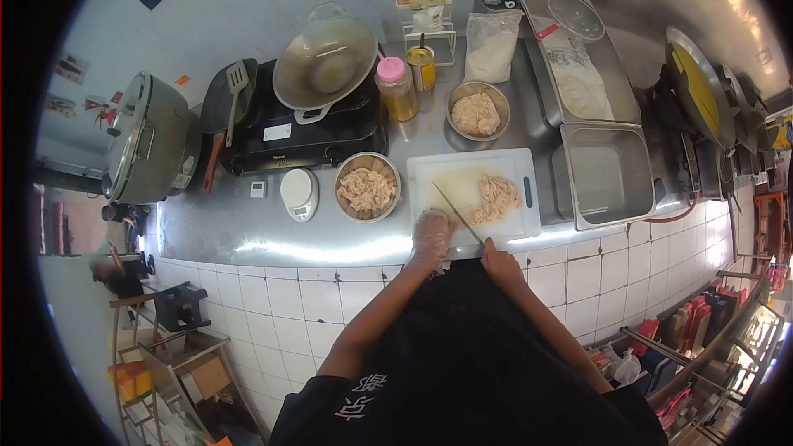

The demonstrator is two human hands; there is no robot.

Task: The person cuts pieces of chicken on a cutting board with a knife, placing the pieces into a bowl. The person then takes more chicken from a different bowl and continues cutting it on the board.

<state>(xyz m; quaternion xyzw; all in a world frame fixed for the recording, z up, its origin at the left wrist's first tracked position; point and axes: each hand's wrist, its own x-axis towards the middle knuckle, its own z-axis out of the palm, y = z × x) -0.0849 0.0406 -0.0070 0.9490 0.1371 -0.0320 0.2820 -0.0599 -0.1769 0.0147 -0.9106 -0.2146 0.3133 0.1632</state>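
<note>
My right hand (500, 264) is wrapped round the handle of a kitchen knife (457, 210), whose blade slants up and left across the white cutting board (428, 173). Left of the blade, at the board's near edge, is my left hand (431, 238) in a clear plastic glove. Its fingers look bunched together; what is under them is hidden. Cut pieces of pale raw meat (499, 196) lie in a pile on the board, right of the knife. A metal bowl (339, 202) of meat pieces stands to the left. Behind the board, another metal bowl (456, 134) holds a pale meat lump.
A white kitchen scale (299, 194) and small timer (258, 189) sit left. Behind them, a wok (325, 62) rests on a black stove (289, 149). A pink-lidded jar (395, 87) stands at the back. Right of the board is a rectangular steel pan (610, 177).
</note>
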